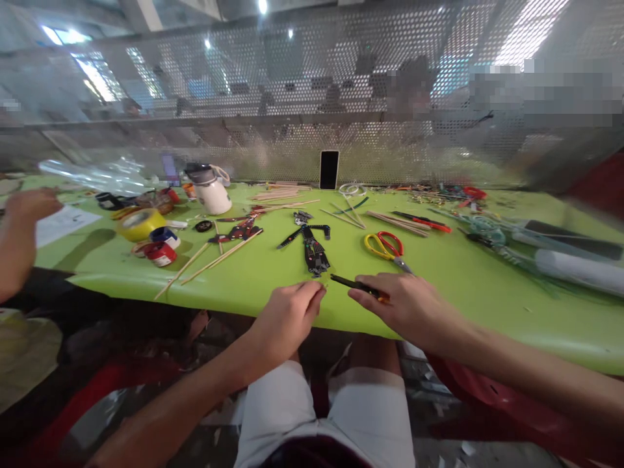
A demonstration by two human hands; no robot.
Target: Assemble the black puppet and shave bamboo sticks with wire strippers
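My right hand [397, 299] is closed round a pair of pliers [358, 285] with dark jaws and a bit of orange on the handle. Their tip points left, toward my left hand [290, 317], whose thumb and fingers are pinched together at the front of the green table [463, 292]. Whatever sits in that pinch is too small to make out. Just beyond both hands a flat black jointed figure [314, 250] lies with its arms spread. To its right rest scissors [385, 247] with one yellow and one red handle loop.
Thin sticks [397, 222] and a red-black cutter [429, 222] lie farther right. A dark red figure [241, 231] with sticks, paint pots [160, 253], yellow tape [141, 224] and a white jug [212, 195] stand left. A phone [329, 170] leans on the mesh. Another person's arm [22, 234] is left.
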